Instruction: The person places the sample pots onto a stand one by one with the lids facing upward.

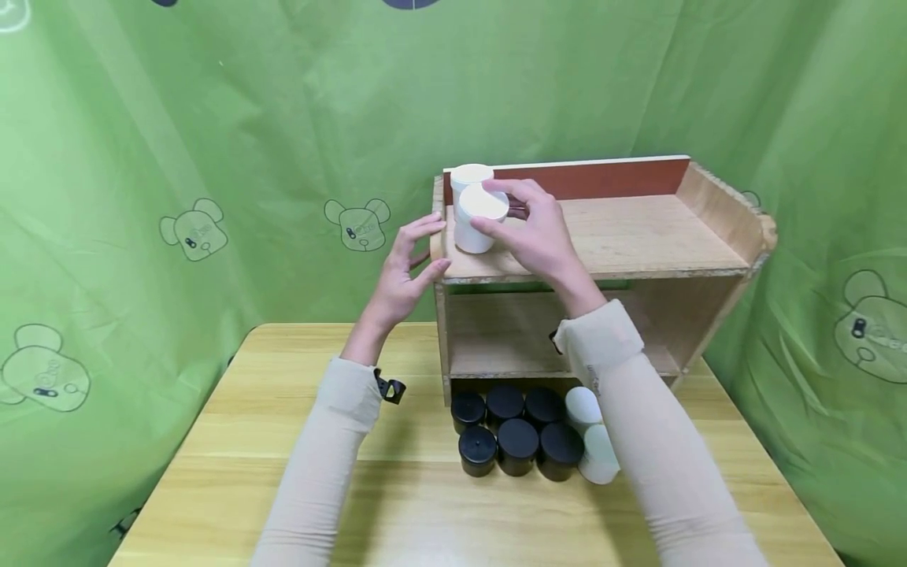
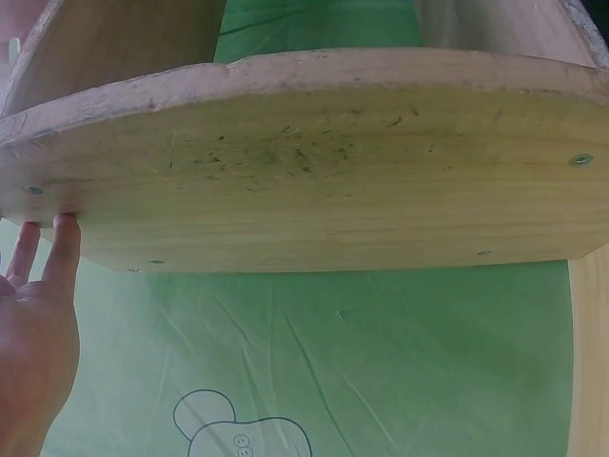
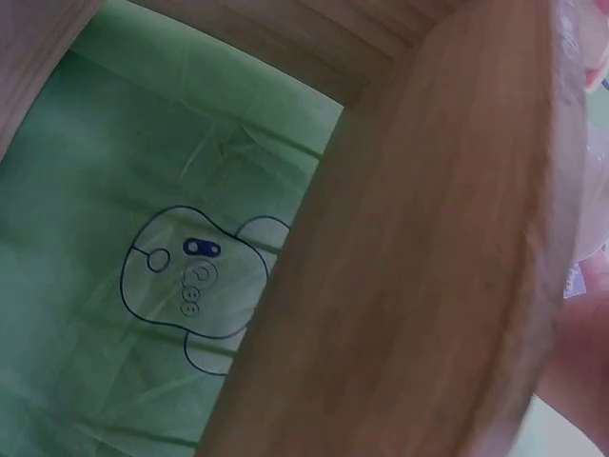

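Note:
In the head view my right hand (image 1: 534, 228) grips a white lidded jar (image 1: 473, 235) between thumb and fingers, at the left end of the wooden shelf's top board (image 1: 652, 236). Right behind it stands another white jar (image 1: 471, 175), partly hidden. My left hand (image 1: 402, 276) is at the shelf's left side panel (image 2: 314, 181), fingers extended and spread from the thumb. Two fingertips (image 2: 67, 221) touch that panel in the left wrist view. The right wrist view shows mostly the shelf's boards, with part of my right hand (image 3: 580, 352) at the right edge.
Several black-lidded jars (image 1: 518, 438) stand in two rows on the wooden table (image 1: 283, 441), before the shelf's lower opening. Two white jars (image 1: 599, 457) stand at their right end, partly behind my right sleeve. A green curtain (image 1: 283, 118) hangs behind.

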The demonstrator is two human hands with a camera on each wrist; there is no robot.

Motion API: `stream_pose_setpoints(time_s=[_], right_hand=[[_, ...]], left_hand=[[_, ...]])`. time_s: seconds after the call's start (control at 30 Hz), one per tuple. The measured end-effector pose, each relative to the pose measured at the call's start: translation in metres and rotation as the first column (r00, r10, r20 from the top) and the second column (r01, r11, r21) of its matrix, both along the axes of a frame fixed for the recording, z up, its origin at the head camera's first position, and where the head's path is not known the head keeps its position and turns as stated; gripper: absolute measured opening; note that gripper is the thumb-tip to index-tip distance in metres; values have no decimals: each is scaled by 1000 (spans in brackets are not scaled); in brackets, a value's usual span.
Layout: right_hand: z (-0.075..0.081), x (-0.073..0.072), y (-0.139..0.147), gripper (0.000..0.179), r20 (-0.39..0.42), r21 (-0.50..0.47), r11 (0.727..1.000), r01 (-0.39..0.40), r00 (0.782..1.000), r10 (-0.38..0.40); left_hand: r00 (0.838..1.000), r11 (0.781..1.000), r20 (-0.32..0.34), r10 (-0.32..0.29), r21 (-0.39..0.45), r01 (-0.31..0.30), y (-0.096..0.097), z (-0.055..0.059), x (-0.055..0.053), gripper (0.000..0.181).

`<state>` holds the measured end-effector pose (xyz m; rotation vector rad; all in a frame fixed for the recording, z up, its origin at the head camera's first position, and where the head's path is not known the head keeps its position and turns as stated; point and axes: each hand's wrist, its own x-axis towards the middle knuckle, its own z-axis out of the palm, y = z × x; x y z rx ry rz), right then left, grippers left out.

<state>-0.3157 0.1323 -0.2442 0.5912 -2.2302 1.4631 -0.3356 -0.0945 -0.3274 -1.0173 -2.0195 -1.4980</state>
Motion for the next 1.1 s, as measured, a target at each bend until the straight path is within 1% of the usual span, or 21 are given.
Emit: stream_pose_setpoints(time_s=[0.1, 0.27, 0.4, 0.5, 0.63, 0.8, 1.1], right_hand=[[-1, -3, -3, 56, -5, 1, 1000, 12, 1000, -12], [-1, -7, -10, 56, -29, -11, 1000, 27, 999, -28], [-2, -9, -13, 55, -29, -37, 999, 38, 999, -39], [-5, -9, -13, 56, -19, -37, 998, 51, 998, -52], [-7, -10, -13, 56, -25, -16, 998, 58, 998, -59], [-7, -12, -16, 55, -32, -8, 998, 61, 998, -61], [-10, -14, -19, 55, -29, 10, 997, 72, 997, -72]], left_hand=[[1000, 1000, -12, -5, -2, 5, 0, 0, 0, 53], [1000, 1000, -27, 5, 6, -5, -3, 2, -1, 53], [1000, 1000, -22, 7, 0, -8, -5, 3, -1, 54], [1000, 1000, -14, 3, -11, -3, -4, 2, 0, 54], [1000, 1000, -23, 5, -15, -5, -3, 1, 1, 53], [999, 1000, -34, 3, -12, -4, -3, 2, 0, 53], [1000, 1000, -9, -3, 7, 3, -1, 1, 1, 56]])
